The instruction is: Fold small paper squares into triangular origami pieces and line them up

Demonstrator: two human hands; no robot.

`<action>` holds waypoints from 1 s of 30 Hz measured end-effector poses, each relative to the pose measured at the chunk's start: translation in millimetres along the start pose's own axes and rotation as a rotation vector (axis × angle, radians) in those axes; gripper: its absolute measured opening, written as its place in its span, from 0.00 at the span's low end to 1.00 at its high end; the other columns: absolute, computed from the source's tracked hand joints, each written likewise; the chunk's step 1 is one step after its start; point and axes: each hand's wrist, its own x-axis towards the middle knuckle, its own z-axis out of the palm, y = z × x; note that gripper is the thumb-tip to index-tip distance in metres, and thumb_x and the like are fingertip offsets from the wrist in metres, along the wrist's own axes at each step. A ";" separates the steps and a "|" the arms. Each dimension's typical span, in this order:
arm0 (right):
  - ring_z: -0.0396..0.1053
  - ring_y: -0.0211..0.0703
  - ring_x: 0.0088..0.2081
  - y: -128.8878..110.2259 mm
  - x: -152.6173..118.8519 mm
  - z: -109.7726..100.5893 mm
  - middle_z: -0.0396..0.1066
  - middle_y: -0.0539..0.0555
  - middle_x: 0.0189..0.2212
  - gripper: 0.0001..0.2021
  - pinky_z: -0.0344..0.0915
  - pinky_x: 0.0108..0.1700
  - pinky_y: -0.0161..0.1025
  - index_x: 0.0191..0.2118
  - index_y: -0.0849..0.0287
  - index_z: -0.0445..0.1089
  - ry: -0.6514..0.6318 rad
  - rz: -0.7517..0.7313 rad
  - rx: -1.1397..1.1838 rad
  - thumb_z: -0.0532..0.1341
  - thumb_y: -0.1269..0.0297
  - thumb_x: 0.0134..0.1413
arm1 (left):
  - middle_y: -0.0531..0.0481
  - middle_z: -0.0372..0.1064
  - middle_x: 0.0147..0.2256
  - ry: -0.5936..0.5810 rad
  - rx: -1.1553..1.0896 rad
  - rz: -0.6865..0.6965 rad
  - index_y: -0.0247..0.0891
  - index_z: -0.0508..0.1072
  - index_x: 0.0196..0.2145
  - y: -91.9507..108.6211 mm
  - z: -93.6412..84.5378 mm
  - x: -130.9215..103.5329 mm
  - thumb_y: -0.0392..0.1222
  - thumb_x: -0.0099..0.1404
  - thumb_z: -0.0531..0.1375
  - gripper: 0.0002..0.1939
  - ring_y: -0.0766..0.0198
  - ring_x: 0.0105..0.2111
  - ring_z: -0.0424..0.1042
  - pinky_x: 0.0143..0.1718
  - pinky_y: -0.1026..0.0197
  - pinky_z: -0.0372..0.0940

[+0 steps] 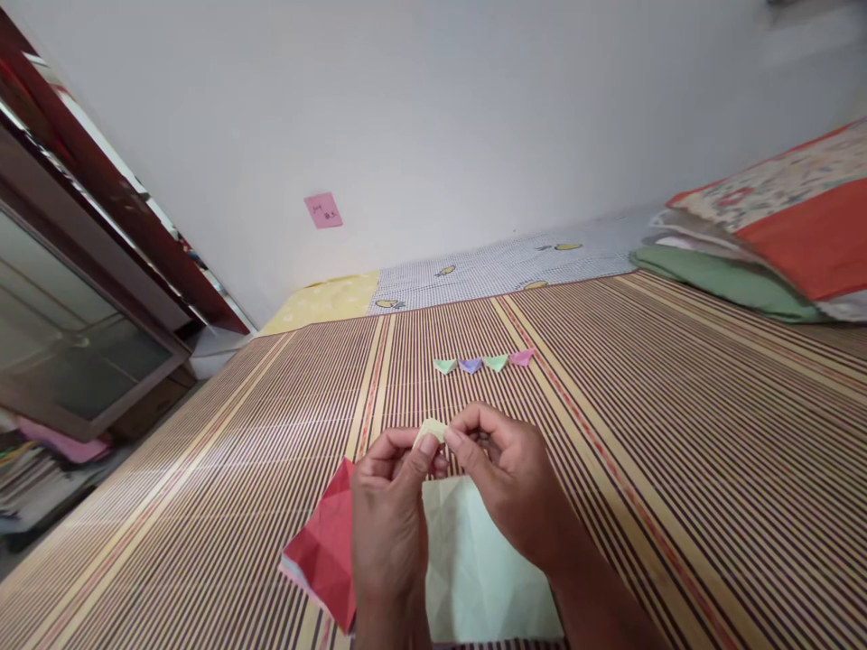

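Note:
A small folded piece of pale yellow paper (432, 428) is pinched between my two hands, above the striped mat. My left hand (393, 492) grips its left side, thumb on top. At the right edge of the paper, the thumb and fingertips of my right hand (505, 469) are closed on it. Below my hands lies a creased pale green sheet (488, 569), partly hidden by my wrists. A red creased sheet (325, 546) rests on other coloured sheets beside my left hand. Beyond my hands, several small folded paper pieces (470, 365) in green, purple and pink stand in a row.
The striped bamboo-like mat (677, 433) covers the bed. Folded bedding (799, 235) is stacked at the right. A pink note (323, 210) is stuck on the white wall (474, 117). At the left stands a cabinet with a glass door (74, 334).

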 end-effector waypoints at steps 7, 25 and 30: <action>0.71 0.41 0.28 -3.9 -0.7 -1.7 0.72 0.51 0.25 0.11 0.66 0.31 0.37 0.29 0.59 0.70 -0.035 0.021 0.013 0.62 0.62 0.63 | 0.54 0.70 0.25 -0.007 0.066 0.066 0.36 0.77 0.27 0.2 0.6 -4.1 0.40 0.59 0.71 0.08 0.68 0.27 0.68 0.31 0.66 0.64; 0.69 0.39 0.29 -4.8 1.0 -8.2 0.70 0.49 0.25 0.11 0.64 0.32 0.37 0.30 0.58 0.71 -0.068 -0.044 -0.086 0.59 0.64 0.66 | 0.55 0.67 0.24 -0.056 0.190 0.057 0.37 0.72 0.25 -3.3 -3.0 -5.9 0.43 0.64 0.67 0.13 0.68 0.26 0.65 0.30 0.66 0.62; 0.68 0.39 0.28 -2.2 3.2 -13.3 0.69 0.48 0.25 0.12 0.63 0.31 0.37 0.30 0.58 0.69 -0.090 -0.043 -0.067 0.59 0.62 0.66 | 0.54 0.70 0.25 -0.099 0.198 0.030 0.38 0.76 0.30 -1.7 -1.5 -3.7 0.45 0.64 0.67 0.09 0.67 0.27 0.68 0.32 0.65 0.64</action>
